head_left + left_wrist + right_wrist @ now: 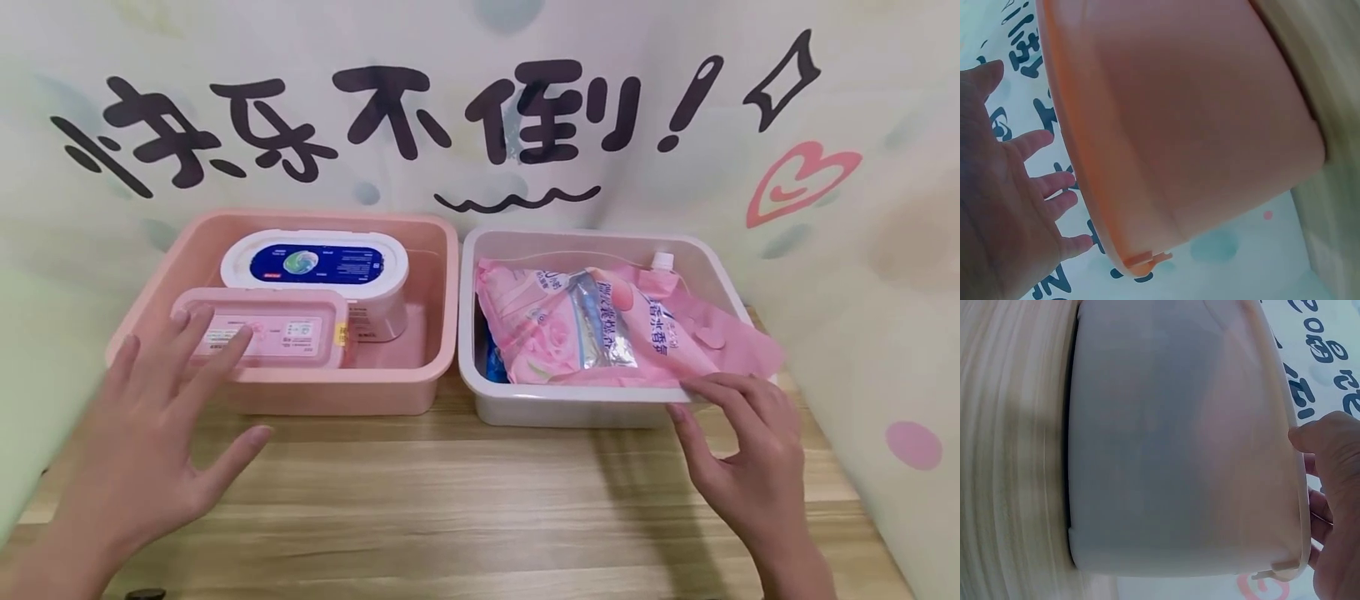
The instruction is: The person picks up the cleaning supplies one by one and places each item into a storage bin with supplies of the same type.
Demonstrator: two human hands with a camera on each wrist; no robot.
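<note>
My left hand [161,433] hovers at the front left of a pink plastic basin [393,375], fingers spread over a flat pink lidded box [307,337]; whether the fingertips touch it I cannot tell. Behind that box, a white oval tub [390,258] with a dark blue label sits in the same basin. My right hand [757,450] pinches the front rim of a white plastic basin [570,408], thumb outside and fingers over the edge. Inside lies a pink refill pouch [645,333] with a white cap, its corner jutting over the right side. The right wrist view shows the thumb [1304,437] at the rim.
Both basins stand side by side on a wood-grain tabletop [450,500]. Behind and beside them hangs a pale printed curtain [420,183] with black characters. Something blue [495,362] shows under the pouch. A small dark object [146,594] lies at the bottom left edge.
</note>
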